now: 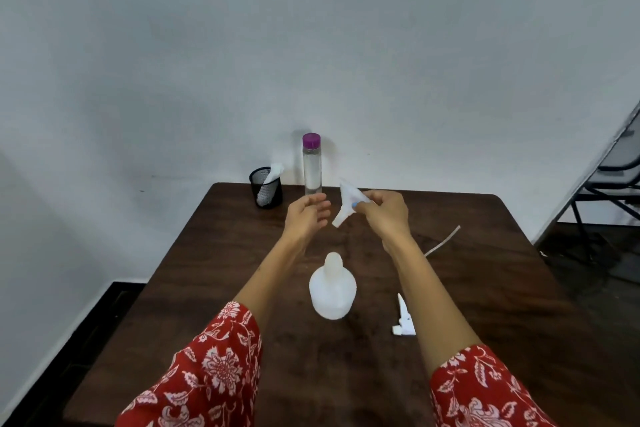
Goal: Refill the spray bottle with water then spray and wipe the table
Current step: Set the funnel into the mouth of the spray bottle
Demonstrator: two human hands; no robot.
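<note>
Both hands are raised over the counter [485, 288]: the left hand [306, 218] is open, fingers relaxed, holding nothing; the right hand [384, 213] pinches one white funnel [346, 204]. At far left stands one black mesh cup [266, 188] with a white cloth [273, 173], then one water bottle [312, 166] with a purple cap. One uncapped spray bottle [332, 288] stands nearer, between the forearms. One spray head [403, 319] lies right of it.
</note>
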